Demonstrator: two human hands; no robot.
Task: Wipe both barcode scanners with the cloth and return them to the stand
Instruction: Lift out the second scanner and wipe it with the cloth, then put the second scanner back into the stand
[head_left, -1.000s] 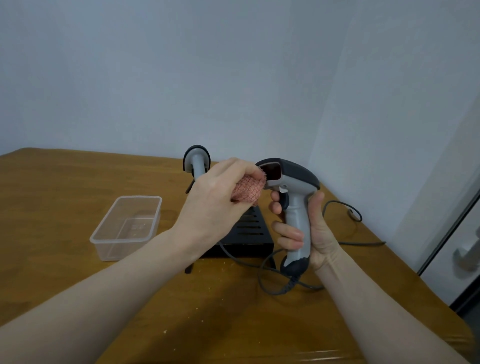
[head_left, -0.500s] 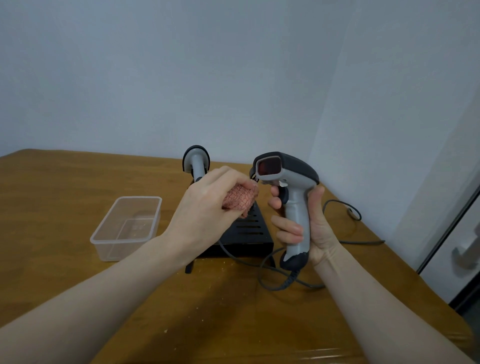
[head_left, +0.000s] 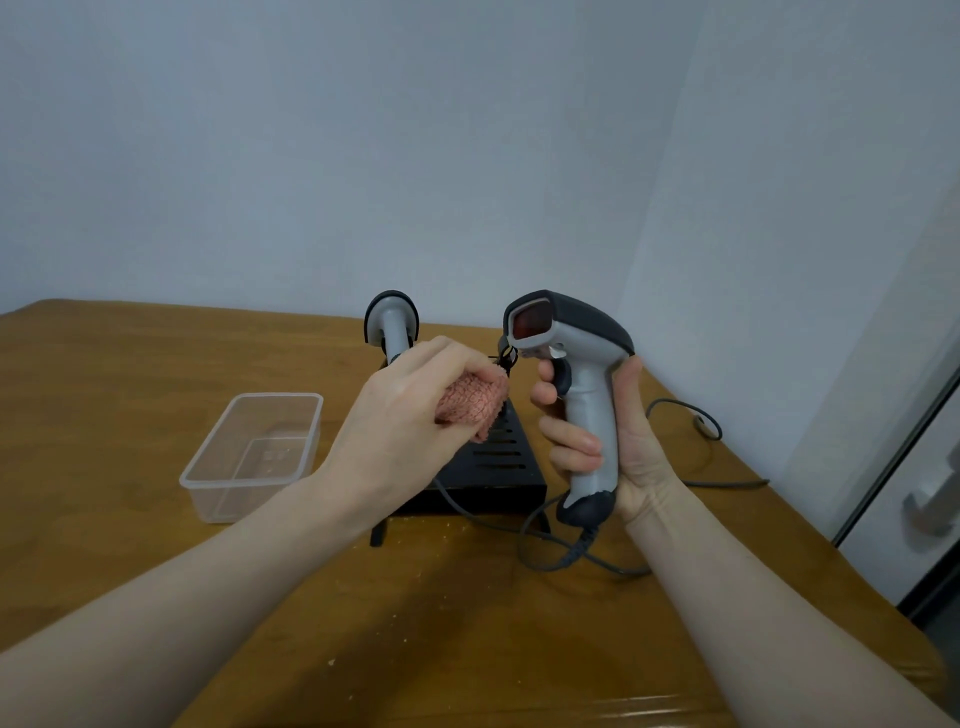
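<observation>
Your right hand (head_left: 613, 441) grips the scanner (head_left: 576, 364) by its handle, fingers wrapped round, window facing 9 o'clock. Your left hand (head_left: 410, 415) pinches the balled cloth (head_left: 472, 400), just beside the scanner's nose but not touching it. Second scanner (head_left: 390, 325) sits in the stand (head_left: 493, 462) at 12 o'clock from your left hand.

Risks, as judged:
- The cord (head_left: 571, 558) loops on the table (head_left: 104, 374) below the handle. Swing the scanner wide and it may drag or snag the stand's corner.
- Your left knuckles sit close to the docked scanner; a broad wiping stroke could knock it.
- The cloth is bunched small, so it may miss recesses around the trigger.

Around: clear tub (head_left: 254, 452) at 9 o'clock of the stand, well apart from the hands. More cord trails toward 3 o'clock. The stand's free slot lies partly behind your left hand; whether it is unobstructed, you cannot tell.
</observation>
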